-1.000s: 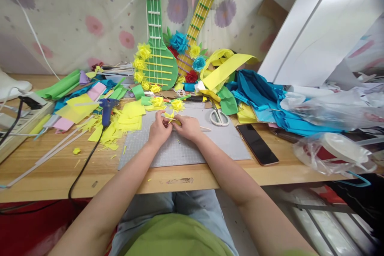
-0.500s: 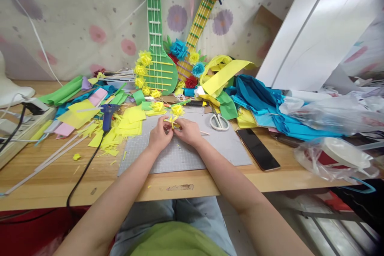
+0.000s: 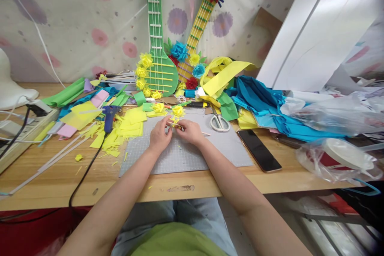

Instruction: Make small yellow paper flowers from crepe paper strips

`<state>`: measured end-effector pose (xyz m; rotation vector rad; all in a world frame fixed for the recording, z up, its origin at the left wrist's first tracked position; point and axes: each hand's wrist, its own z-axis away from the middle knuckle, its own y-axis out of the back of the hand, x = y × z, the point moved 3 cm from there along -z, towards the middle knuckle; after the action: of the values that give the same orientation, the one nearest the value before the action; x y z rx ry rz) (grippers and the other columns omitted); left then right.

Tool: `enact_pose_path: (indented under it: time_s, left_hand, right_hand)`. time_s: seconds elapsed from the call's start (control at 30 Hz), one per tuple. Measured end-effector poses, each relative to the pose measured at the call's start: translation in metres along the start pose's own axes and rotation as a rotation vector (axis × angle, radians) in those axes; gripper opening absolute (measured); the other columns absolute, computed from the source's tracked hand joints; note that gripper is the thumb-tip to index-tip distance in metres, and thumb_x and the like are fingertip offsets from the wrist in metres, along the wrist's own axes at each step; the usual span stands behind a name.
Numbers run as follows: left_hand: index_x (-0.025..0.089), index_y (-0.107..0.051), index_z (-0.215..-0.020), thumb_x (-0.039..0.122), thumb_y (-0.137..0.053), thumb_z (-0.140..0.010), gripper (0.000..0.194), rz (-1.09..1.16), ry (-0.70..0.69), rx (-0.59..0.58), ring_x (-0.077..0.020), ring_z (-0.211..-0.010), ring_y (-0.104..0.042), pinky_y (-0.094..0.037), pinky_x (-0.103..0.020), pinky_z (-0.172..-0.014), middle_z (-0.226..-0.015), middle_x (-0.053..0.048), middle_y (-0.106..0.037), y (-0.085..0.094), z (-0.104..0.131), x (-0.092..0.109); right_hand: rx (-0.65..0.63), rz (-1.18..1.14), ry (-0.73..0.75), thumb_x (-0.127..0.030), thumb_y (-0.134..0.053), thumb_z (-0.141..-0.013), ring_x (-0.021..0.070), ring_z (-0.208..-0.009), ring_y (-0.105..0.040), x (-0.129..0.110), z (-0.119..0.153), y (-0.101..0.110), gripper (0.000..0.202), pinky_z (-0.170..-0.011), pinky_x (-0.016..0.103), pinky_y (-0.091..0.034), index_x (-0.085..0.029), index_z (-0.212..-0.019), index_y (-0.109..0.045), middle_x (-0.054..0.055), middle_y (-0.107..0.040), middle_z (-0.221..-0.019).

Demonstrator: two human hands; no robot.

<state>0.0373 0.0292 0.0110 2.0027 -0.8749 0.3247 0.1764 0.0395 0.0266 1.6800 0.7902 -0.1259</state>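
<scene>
Both hands meet over the grey cutting mat (image 3: 180, 158). The fingers of my left hand (image 3: 159, 136) are closed on one side of a small yellow paper piece (image 3: 174, 121). My right hand (image 3: 191, 131) pinches its other side. Something thin like a stick spans the gap between the fingertips, mostly covered by them. Just beyond the fingers sit two yellow paper flowers, one (image 3: 178, 111) behind the right fingers and another (image 3: 158, 107) farther left. A pale stick end (image 3: 206, 134) pokes out beside my right hand.
Left of the mat are a blue glue gun (image 3: 109, 118) with its cord and yellow paper scraps (image 3: 130, 124). Scissors (image 3: 220, 123) and a phone (image 3: 259, 150) lie right. Behind stand a green paper instrument (image 3: 162, 74) and a yellow one (image 3: 198, 26). Blue crepe paper (image 3: 261, 100) is heaped right.
The yellow piece between my fingertips has turned and now sits lower, showing less above the fingers. Both hands stay in nearly the same place. The view has shifted slightly.
</scene>
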Motion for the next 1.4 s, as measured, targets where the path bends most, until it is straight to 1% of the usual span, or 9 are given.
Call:
enact_pose_path:
  time_s: [0.1,0.2,0.47,0.57,0.8,0.9,1.07,1.23,1.4]
  left_hand:
    - [0.022,-0.043,-0.119,0.012,-0.051,-0.074,0.046,0.013,0.034,-0.005,-0.0135,-0.080,-0.060,-0.047,-0.028,-0.078,-0.095,-0.001,-0.065,-0.0003,-0.0001,-0.0005]
    - [0.022,-0.043,-0.119,0.014,-0.052,-0.075,0.046,0.031,0.030,-0.006,-0.0130,-0.079,-0.060,-0.047,-0.027,-0.078,-0.091,0.000,-0.066,-0.0007,-0.0003,0.0000]
    - [0.022,-0.043,-0.121,0.013,-0.054,-0.074,0.049,0.000,-0.027,0.006,-0.0137,-0.081,-0.060,-0.047,-0.027,-0.078,-0.094,-0.001,-0.066,-0.0005,0.0005,0.0000]
    - [0.022,-0.043,-0.122,0.012,-0.053,-0.074,0.050,-0.019,-0.055,0.002,-0.0145,-0.084,-0.061,-0.047,-0.028,-0.080,-0.096,-0.002,-0.066,-0.0012,0.0003,0.0003]
    - [0.023,-0.044,-0.119,0.013,-0.051,-0.076,0.045,-0.011,-0.067,-0.001,-0.0148,-0.087,-0.061,-0.047,-0.029,-0.082,-0.094,-0.002,-0.066,-0.0026,0.0005,0.0005]
    - [0.022,-0.041,-0.118,0.011,-0.049,-0.076,0.044,0.051,-0.055,0.003,-0.0134,-0.087,-0.062,-0.047,-0.029,-0.083,-0.094,-0.001,-0.067,-0.0011,0.0005,0.0007]
    - [0.022,-0.039,-0.116,0.010,-0.048,-0.077,0.043,0.146,0.022,0.047,-0.0114,-0.086,-0.063,-0.048,-0.029,-0.083,-0.095,-0.001,-0.067,0.0029,-0.0011,0.0004]
    - [0.021,-0.039,-0.115,0.013,-0.051,-0.076,0.041,0.207,0.047,0.073,-0.0099,-0.078,-0.062,-0.049,-0.027,-0.078,-0.092,-0.002,-0.067,0.0029,-0.0017,0.0023]
    - [0.021,-0.038,-0.117,0.013,-0.052,-0.076,0.044,0.211,0.047,0.057,-0.0100,-0.077,-0.062,-0.050,-0.027,-0.076,-0.092,-0.002,-0.066,0.0010,-0.0009,0.0038]
  right_hand:
    - [0.001,-0.012,-0.011,-0.027,-0.047,-0.076,0.0112,-0.068,-0.050,0.0004,-0.0003,0.0007,0.016,-0.059,0.022,-0.029,-0.020,-0.076,-0.062,-0.001,-0.062,-0.074]
    - [0.012,-0.025,-0.014,-0.029,-0.048,-0.077,0.0111,-0.067,-0.050,0.0011,-0.0006,0.0001,0.018,-0.059,0.021,-0.029,-0.019,-0.076,-0.063,0.000,-0.062,-0.074]
    - [0.020,-0.042,-0.012,-0.031,-0.051,-0.076,0.0102,-0.067,-0.049,0.0013,-0.0010,0.0009,0.017,-0.060,0.020,-0.029,-0.018,-0.077,-0.063,0.000,-0.062,-0.073]
    - [0.027,-0.036,-0.012,-0.029,-0.049,-0.076,0.0103,-0.067,-0.048,0.0019,-0.0013,0.0007,0.017,-0.060,0.021,-0.028,-0.018,-0.076,-0.063,-0.001,-0.061,-0.072]
    - [0.016,-0.072,-0.005,-0.026,-0.048,-0.074,0.0097,-0.064,-0.048,0.0005,-0.0008,0.0032,0.015,-0.059,0.021,-0.029,-0.018,-0.072,-0.061,-0.002,-0.059,-0.069]
    - [0.005,-0.097,-0.013,-0.025,-0.049,-0.073,0.0092,-0.064,-0.048,0.0002,-0.0006,0.0062,0.013,-0.059,0.020,-0.030,-0.018,-0.072,-0.060,-0.002,-0.059,-0.069]
    - [0.008,-0.122,-0.041,-0.028,-0.050,-0.075,0.0087,-0.062,-0.048,0.0025,-0.0011,0.0091,0.014,-0.059,0.020,-0.030,-0.019,-0.074,-0.060,-0.003,-0.059,-0.069]
    - [0.067,-0.035,0.007,-0.037,-0.055,-0.074,0.0107,-0.068,-0.050,-0.0001,-0.0020,0.0098,0.020,-0.060,0.021,-0.030,-0.019,-0.080,-0.059,-0.001,-0.061,-0.074]
    - [0.104,0.060,0.041,-0.030,-0.054,-0.074,0.0128,-0.075,-0.052,-0.0032,-0.0024,0.0083,0.016,-0.062,0.022,-0.030,-0.019,-0.084,-0.058,0.001,-0.062,-0.079]
